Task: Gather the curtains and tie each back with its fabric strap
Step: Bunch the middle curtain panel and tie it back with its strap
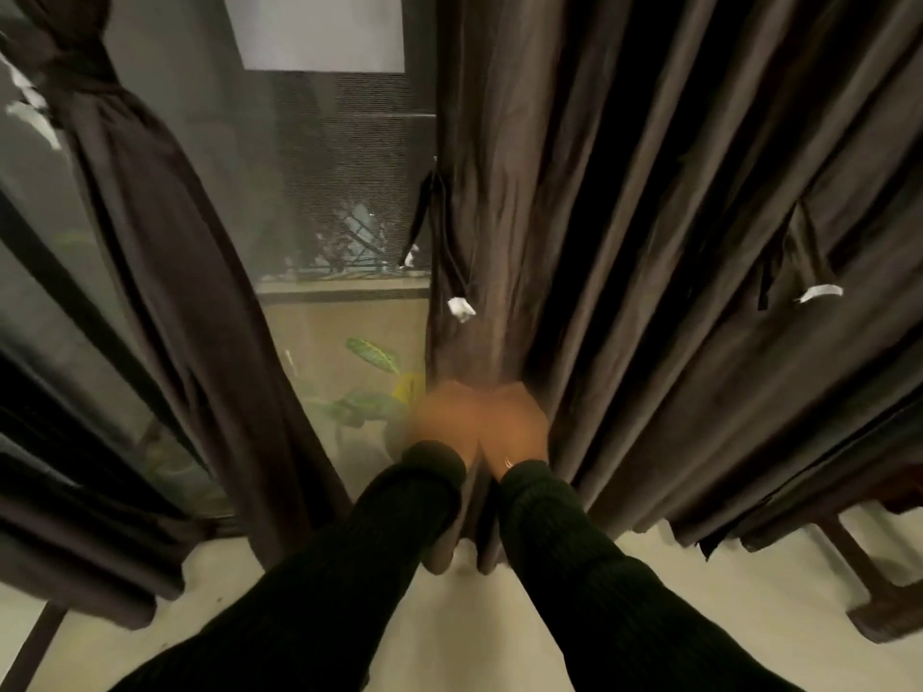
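Note:
A dark brown curtain (624, 217) hangs in folds across the middle and right. My left hand (444, 417) and my right hand (519, 422), both blurred, grip its left edge low down, side by side, bunching the fabric between them. A thin fabric strap (452, 252) with a white tag hangs along that edge, above my hands. A second strap (799, 272) with a white tag dangles farther right. At far left another brown curtain (165, 272) hangs gathered, tied with a knot (75, 57) near the top.
Between the curtains a glass door (319, 202) shows a balcony railing and green plant leaves (372, 387) outside. A dark door frame (75, 302) slants at left. Dark wooden furniture legs (859, 561) stand on the pale floor at right.

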